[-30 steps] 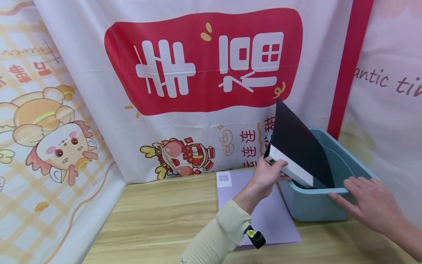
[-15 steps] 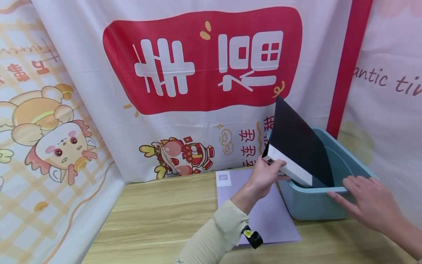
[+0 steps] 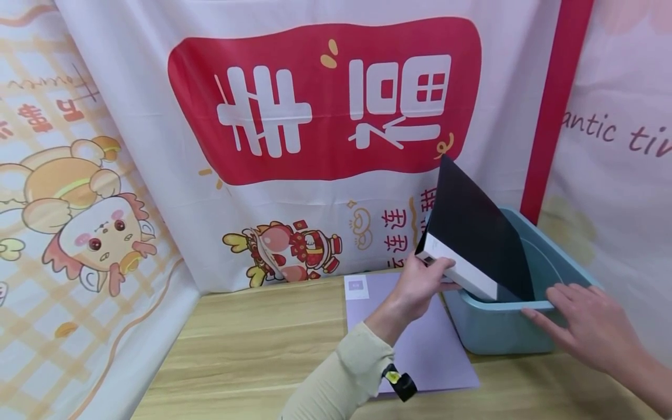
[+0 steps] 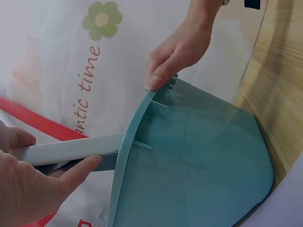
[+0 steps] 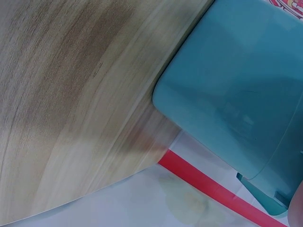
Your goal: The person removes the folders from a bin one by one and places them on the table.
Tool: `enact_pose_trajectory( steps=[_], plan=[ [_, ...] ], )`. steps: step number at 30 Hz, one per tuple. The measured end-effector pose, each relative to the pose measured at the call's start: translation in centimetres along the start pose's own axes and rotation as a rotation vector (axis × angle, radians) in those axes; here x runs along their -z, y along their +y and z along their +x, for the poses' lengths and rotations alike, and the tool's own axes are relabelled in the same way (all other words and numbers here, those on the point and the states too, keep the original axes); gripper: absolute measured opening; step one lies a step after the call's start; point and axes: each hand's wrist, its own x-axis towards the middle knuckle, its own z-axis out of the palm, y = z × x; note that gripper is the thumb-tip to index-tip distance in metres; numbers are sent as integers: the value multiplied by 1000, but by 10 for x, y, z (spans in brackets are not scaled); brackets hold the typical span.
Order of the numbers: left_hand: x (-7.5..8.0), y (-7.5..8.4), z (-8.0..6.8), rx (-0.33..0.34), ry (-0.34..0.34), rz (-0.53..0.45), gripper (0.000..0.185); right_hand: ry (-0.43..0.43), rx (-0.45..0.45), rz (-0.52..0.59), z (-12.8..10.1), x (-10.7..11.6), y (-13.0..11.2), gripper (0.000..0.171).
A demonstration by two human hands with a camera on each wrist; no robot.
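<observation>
A black binder (image 3: pixel 480 239) with a white spine leans slantwise in a blue-green plastic bin (image 3: pixel 506 335), its upper corner high above the rim. My left hand (image 3: pixel 420 286) grips the outer end of the spine, thumb on one side and fingers on the other. In the left wrist view the white spine (image 4: pixel 75 147) runs from that hand over the bin's rim; its far end is hidden inside. My right hand (image 3: pixel 590 324) holds the bin's near right rim, thumb outside. The right wrist view shows mostly the bin's outer wall (image 5: pixel 227 80) and a bit of that hand.
A flat lilac folder (image 3: pixel 436 359) with a white label lies on the wooden table (image 3: pixel 252 344), left of the bin and under my left arm. Printed cloth (image 3: pixel 325 204) hangs close behind the table and along both sides. A black strap (image 3: pixel 400 383) dangles from my left sleeve.
</observation>
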Motion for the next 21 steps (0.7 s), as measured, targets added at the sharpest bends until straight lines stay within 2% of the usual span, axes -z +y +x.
enact_pose_trajectory(
  steps=[15, 21],
  plan=[
    [10, -3, 2, -24, 67, -94, 27, -8, -9, 0, -2, -1, -1, 45],
    [17, 1, 3, -9, 105, -122, 33, -3, -10, 7, -1, -1, -1, 45]
  ],
)
